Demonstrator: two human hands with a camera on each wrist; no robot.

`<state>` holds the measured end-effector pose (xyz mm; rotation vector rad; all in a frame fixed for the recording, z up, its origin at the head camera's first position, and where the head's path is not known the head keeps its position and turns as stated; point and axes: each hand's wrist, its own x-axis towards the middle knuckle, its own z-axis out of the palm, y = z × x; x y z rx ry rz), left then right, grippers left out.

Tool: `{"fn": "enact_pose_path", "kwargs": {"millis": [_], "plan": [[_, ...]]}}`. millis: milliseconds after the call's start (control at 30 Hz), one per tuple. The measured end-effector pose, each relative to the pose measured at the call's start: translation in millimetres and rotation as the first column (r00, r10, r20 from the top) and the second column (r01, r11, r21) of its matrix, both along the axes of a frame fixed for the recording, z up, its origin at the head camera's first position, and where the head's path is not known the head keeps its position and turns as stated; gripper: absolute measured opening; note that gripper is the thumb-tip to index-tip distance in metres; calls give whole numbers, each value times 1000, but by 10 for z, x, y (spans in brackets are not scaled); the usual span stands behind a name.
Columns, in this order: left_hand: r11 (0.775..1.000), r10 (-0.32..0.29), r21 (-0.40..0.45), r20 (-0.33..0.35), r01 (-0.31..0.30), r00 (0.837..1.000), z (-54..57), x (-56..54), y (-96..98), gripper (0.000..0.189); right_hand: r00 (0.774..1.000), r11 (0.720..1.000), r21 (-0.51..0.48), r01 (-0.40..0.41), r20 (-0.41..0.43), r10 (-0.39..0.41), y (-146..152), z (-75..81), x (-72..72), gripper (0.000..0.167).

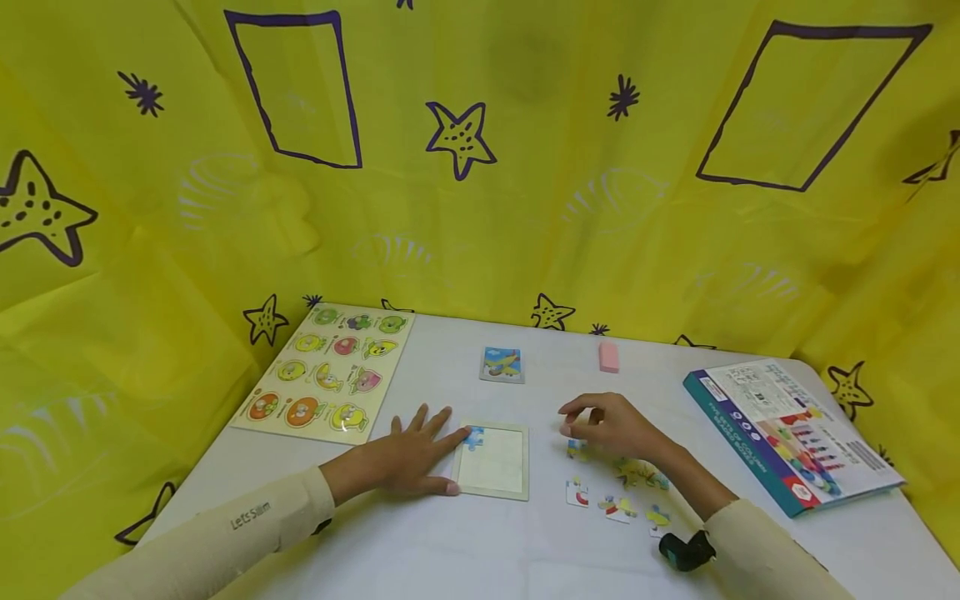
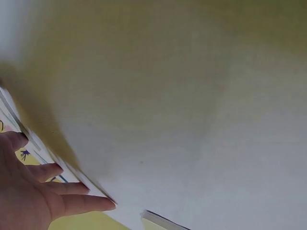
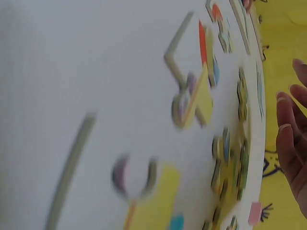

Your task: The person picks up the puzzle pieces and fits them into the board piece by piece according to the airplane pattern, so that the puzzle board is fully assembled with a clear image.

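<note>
My left hand [image 1: 411, 457] lies spread on the table, its fingertips and thumb at the left edge of a small puzzle tray [image 1: 491, 497]. One blue puzzle piece [image 1: 476, 438] sits in the tray's upper left corner. To the tray's right, my right hand [image 1: 613, 427] hovers over loose puzzle pieces [image 1: 618, 507]. Its fingers are loosely bent, and nothing shows between them. In the right wrist view the fingers [image 3: 284, 129] look relaxed, with several pieces [image 3: 192, 103] lying on the table. Some pieces are partly hidden under the right hand in the head view.
Behind the tray lies a small airplane picture [image 1: 502, 365]. A pink block [image 1: 608, 357] lies farther right. At the left is a fruit board [image 1: 322, 371], at the right a teal-edged box [image 1: 795, 433]. A yellow patterned curtain [image 1: 525, 233] borders the white table [image 1: 450, 550].
</note>
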<state>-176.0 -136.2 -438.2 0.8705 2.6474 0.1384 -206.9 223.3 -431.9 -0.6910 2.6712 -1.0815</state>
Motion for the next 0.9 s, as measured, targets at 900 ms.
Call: {"fn": "enact_pose_path", "kwargs": {"millis": [900], "plan": [[1000, 0, 29, 18, 0, 1000, -37, 3, -28, 87, 1000, 1000, 15, 11, -6, -11, 706, -111, 0, 28]]}}
